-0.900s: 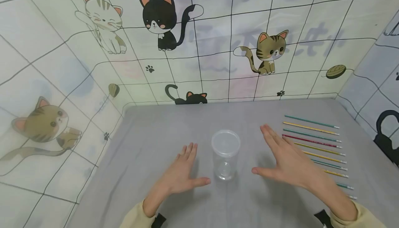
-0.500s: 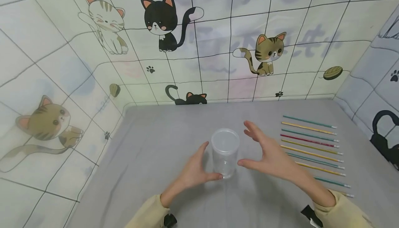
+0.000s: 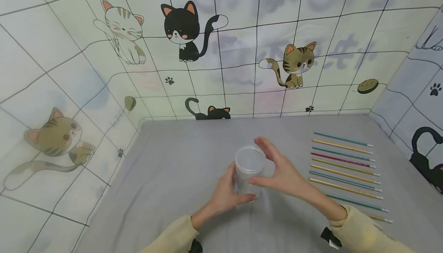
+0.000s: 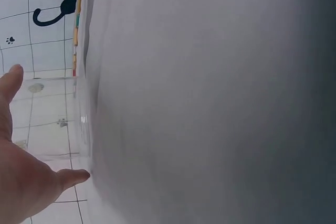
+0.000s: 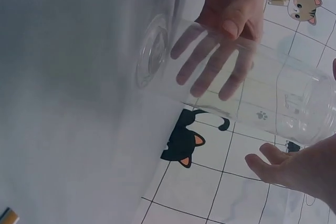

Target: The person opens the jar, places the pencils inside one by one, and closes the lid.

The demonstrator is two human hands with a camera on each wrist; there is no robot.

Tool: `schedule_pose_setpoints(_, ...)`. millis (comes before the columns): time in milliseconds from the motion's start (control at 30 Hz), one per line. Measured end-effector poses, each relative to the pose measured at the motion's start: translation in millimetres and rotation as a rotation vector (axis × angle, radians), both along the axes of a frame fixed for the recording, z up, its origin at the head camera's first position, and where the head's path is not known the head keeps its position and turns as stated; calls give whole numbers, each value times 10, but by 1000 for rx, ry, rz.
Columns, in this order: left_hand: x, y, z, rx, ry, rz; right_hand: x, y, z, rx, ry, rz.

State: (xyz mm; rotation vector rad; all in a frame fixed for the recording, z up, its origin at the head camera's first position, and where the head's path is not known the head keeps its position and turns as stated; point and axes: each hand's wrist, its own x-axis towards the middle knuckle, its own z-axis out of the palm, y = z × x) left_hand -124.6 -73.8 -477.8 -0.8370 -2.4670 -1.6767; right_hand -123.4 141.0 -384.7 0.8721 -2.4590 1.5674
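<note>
A clear plastic jar [image 3: 243, 182] with a whitish translucent lid [image 3: 250, 158] stands upright on the grey cloth. My left hand [image 3: 223, 191] holds its lower body, thumb on the near side; through the clear wall in the right wrist view, the fingers [image 5: 210, 69] show spread behind it. My right hand [image 3: 285, 178] is spread around the upper right of the jar, thumb in front and fingers beside the lid. In the right wrist view those fingers [image 5: 265, 163] appear apart from the wall. No contents show inside the jar.
Several pencils, among them a red one [image 3: 342, 159], lie in a row to the right, erasers pointing right. Grey cloth [image 3: 180, 153] covers the table. A cat-patterned curtain [image 3: 235, 53] encloses the back and sides.
Both hands have come inward from either side of the jar. The left now holds its lower part, while the right has closed in around the lid. The jar stays in place.
</note>
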Motion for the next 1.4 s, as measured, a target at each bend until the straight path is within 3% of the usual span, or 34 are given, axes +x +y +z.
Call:
schedule_pose_setpoints(333, -53, 82, -30, 18, 33, -33, -36, -96, -43, 5, 29, -79)
schedule_pose_setpoints(500, -95, 86, -22, -26, 63, -26, -64, -106, -55, -14, 19, -96)
schedule_pose_setpoints(633, -119, 72, -4, -72, 32, -28, -137, -53, -63, -23, 17, -30)
schedule_pose_setpoints(800, -132, 61, 3, -94, 10, -29, -293, 61, -33, -20, -43, 173)
schedule_pose_setpoints(900, -130, 65, -2, -100, 14, -26, -356, 119, -14, -9, -57, 244)
schedule_pose_setpoints(1100, -121, 65, -21, -105, 9, -22, -347, 194, -19, -22, -25, 213)
schedule_pose_setpoints(1200, -122, 57, -23, -103, 1, -21, -348, 214, -32, -35, 7, 235)
schedule_pose_setpoints(1400, -124, 59, -15, -91, 0, -24, -326, 208, -15, 18, 52, 235)
